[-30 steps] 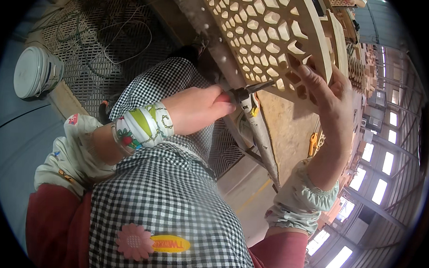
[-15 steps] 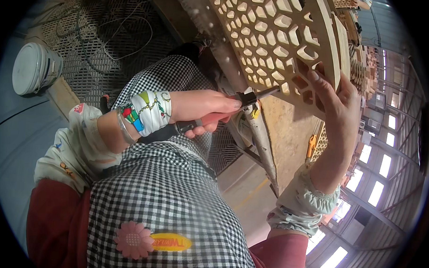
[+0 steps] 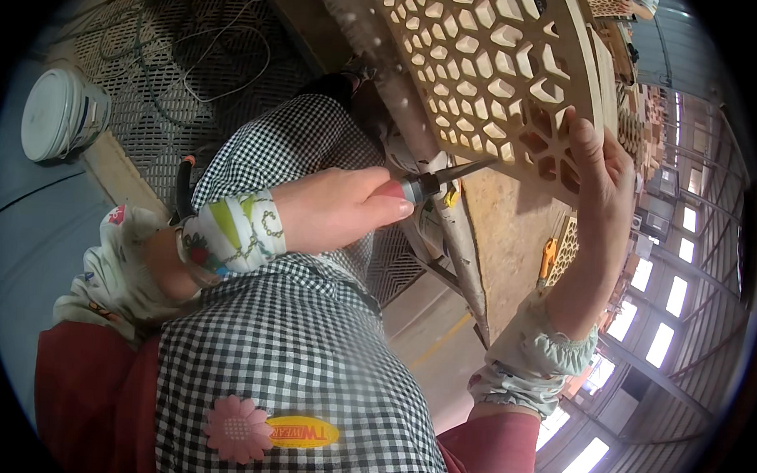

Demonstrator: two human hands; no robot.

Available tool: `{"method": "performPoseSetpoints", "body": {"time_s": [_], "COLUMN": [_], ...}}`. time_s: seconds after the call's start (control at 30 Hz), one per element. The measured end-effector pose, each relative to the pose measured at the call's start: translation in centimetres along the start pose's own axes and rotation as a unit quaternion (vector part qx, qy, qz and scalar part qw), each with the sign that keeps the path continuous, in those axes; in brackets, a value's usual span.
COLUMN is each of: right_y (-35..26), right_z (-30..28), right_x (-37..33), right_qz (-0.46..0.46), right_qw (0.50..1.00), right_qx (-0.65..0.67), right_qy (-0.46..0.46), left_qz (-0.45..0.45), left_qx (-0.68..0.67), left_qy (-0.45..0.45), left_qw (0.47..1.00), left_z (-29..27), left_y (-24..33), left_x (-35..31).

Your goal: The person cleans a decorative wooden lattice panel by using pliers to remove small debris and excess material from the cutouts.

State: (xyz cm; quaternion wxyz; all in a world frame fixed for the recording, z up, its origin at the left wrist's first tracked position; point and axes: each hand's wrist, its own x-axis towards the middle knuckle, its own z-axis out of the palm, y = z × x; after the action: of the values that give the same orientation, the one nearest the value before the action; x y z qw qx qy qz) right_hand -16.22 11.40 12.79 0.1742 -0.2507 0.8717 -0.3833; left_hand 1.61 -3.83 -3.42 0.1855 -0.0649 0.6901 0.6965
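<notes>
My left hand point(image 3: 334, 208) is wrapped round a red-handled tool point(image 3: 426, 186) with a black collar and a thin, tapering metal blade. Its rear end is hidden behind my hand. The blade tip lies by the lower edge of a pale wooden lattice panel point(image 3: 519, 100), pierced with many angular holes; whether it touches the wood I cannot tell. My right hand point(image 3: 602, 169) grips the panel's right side, thumb on the pierced face and fingers behind the edge. The panel is held tilted above a brown work table point(image 3: 511, 249).
A pipe-like rail point(image 3: 465, 273) runs along the table's near edge. An orange-handled tool point(image 3: 548, 257) lies by another lattice piece point(image 3: 565, 253). On the left, a lidded white bucket point(image 3: 57, 118) stands near floor matting point(image 3: 163, 70) with loose cables. Stacked wooden pieces point(image 3: 633, 120) stand beyond the panel.
My left hand has rolled over and drawn back slightly left, and the tool's rear now hides behind it. The panel and my right hand have shifted a little rightward.
</notes>
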Motion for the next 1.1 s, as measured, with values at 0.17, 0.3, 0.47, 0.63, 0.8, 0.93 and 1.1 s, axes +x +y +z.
{"method": "performPoseSetpoints", "body": {"time_s": [0.17, 0.3, 0.47, 0.63, 0.8, 0.93, 1.1], "right_y": [-0.1, -0.4, -0.3, 0.0, 0.4, 0.1, 1.6], "right_z": [-0.1, 0.1, 0.7, 0.6, 0.5, 0.2, -1.1], "right_x": [0.0, -0.2, -0.3, -0.2, 0.0, 0.2, 1.8], "right_qz": [-0.013, -0.011, -0.045, -0.067, -0.073, -0.096, -0.087], "right_qw": [0.999, 0.999, 0.998, 0.996, 0.995, 0.988, 0.990], "right_qx": [-0.008, -0.020, -0.033, -0.051, -0.066, -0.118, -0.114], "right_qy": [-0.033, -0.042, -0.017, -0.018, -0.004, -0.006, -0.005], "left_qz": [-0.073, -0.059, -0.077, -0.096, -0.083, -0.090, -0.112], "left_qx": [-0.125, -0.162, -0.262, -0.305, -0.169, -0.103, -0.095], "left_qy": [-0.056, -0.117, -0.196, -0.210, -0.131, -0.051, -0.035], "left_qw": [0.988, 0.978, 0.942, 0.924, 0.973, 0.989, 0.988], "left_z": [-0.6, -0.7, -1.1, -0.9, -0.5, 0.4, 0.2], "left_y": [2.3, 2.3, 1.2, 0.8, 3.1, 4.8, 3.0], "left_x": [0.1, 1.3, 2.0, 2.4, 2.6, 1.7, -0.2]}}
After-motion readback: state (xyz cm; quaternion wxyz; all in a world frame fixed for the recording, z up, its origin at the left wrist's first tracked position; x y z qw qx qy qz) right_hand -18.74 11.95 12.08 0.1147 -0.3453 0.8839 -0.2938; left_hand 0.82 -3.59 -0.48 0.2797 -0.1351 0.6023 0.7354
